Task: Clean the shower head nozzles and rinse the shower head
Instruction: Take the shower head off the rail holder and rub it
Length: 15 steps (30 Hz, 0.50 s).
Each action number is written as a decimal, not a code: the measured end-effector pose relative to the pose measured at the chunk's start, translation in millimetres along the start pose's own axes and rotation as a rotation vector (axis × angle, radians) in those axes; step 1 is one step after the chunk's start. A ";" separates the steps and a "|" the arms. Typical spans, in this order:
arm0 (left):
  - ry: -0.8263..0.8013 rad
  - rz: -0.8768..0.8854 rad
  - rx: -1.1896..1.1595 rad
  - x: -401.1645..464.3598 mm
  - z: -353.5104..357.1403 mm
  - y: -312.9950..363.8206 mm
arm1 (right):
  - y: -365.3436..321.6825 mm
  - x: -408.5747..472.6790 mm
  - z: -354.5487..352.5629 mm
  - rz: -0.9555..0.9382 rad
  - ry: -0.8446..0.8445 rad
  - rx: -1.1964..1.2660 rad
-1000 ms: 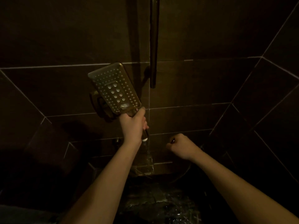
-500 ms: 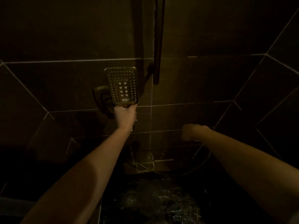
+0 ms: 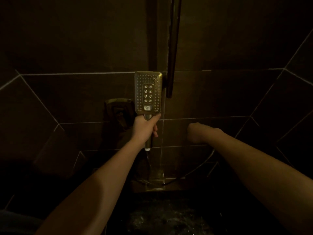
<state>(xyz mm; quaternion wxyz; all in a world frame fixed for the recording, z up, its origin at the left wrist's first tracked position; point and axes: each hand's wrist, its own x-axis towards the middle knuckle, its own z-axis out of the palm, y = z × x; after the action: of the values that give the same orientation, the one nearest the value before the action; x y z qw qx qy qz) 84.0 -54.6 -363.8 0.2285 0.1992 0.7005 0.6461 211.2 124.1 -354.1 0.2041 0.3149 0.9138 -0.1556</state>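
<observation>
The room is very dark. The person's left hand (image 3: pixel 145 127) is up in front of the brown tiled wall (image 3: pixel 67 48). Its grip is tight round the handle of the shower head (image 3: pixel 148 93), with the fingers curled right round it just under the flat part. The shower head stands upright, handle down, and its flat square face looks back at us. Rows of little nozzle dots run round the edge of the face, and a small panel in the middle has eight bigger dots in two rows. Under that panel is a small pale button with a mark on it. It may be a logo, but it is too blurry to read. No other writing shows anywhere.

A thin hose (image 3: pixel 148 160) hangs down from the bottom of the handle. Just to the right of the shower head a dark bar (image 3: pixel 172 48) runs up the wall. Behind the head, a little to the left, a shiny square fitting (image 3: pixel 118 107) sits on the wall.

The right hand (image 3: pixel 197 133) is lower and off to the right, close to the wall. It is bent away from us, so I cannot tell if its grip is holding anything. Down below, the floor (image 3: pixel 166 217) looks wet and shiny.
</observation>
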 end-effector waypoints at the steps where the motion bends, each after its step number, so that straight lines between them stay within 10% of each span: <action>1: 0.001 0.018 0.007 -0.1 -0.1 0.6 | -0.7 -0.2 -7.7 0.004 0.076 0.038; 15: 0.011 0.130 -0.171 12.7 7.9 77.0 | -7.2 -37.3 -134.4 -0.233 0.279 0.414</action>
<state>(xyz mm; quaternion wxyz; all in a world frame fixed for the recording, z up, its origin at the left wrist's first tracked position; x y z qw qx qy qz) 77.0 -34.3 -288.4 0.1986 0.2203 0.6296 0.7181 196.5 155.1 -218.7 -0.0119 0.2612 0.9119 -0.3165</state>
